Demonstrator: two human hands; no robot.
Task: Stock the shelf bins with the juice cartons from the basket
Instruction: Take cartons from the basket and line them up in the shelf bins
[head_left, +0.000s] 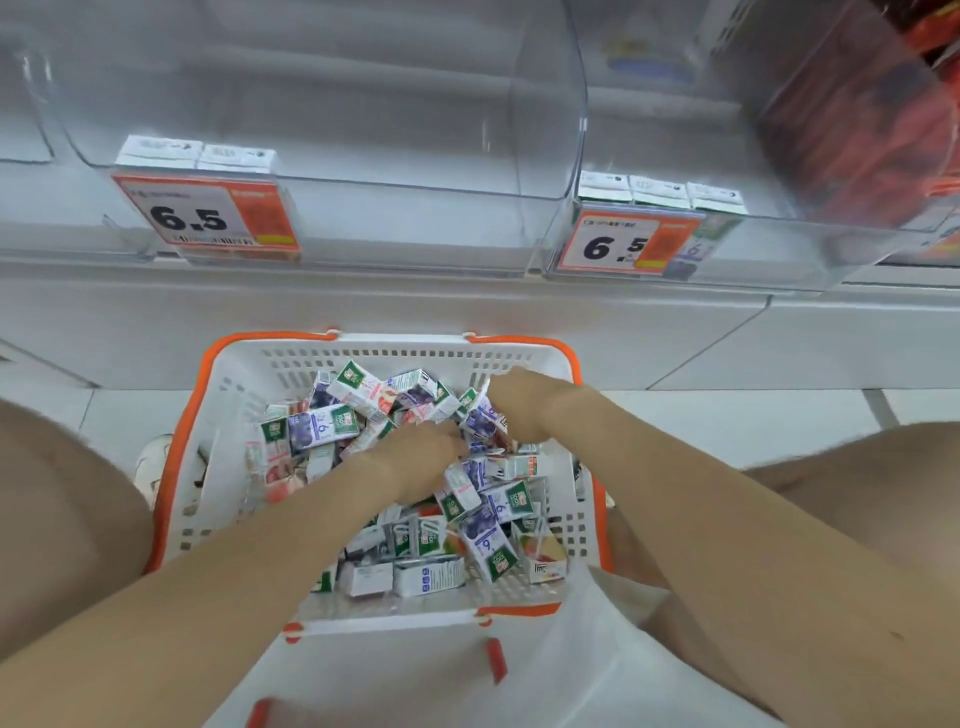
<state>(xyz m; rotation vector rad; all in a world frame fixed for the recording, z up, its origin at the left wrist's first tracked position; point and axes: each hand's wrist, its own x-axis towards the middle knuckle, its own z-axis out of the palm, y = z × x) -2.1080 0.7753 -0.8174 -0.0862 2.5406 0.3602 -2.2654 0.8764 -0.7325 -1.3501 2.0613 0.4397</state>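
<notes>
Juice cartons lie jumbled in a white basket with an orange rim, set on the tiled floor at the centre of the view, between the person's knees. Both hands are down among them, just beside each other; whether they touch is unclear. The left hand reaches in from 7 o'clock, back upward, with its fingertips buried in the pile near the basket's middle. Blur hides whether they pinch anything, so I cannot tell its grip. The right hand comes in from 4 o'clock and sits toward the basket's 1 o'clock corner, fingers curled down over a purple carton; I cannot tell whether it is actually clamped on it. At 11 o'clock a clear left bin holds two cartons behind a price tag reading 6.5. At 1 o'clock the right bin holds three cartons in a row. At 2 o'clock red packets are blurred and cut off by the frame edge.
</notes>
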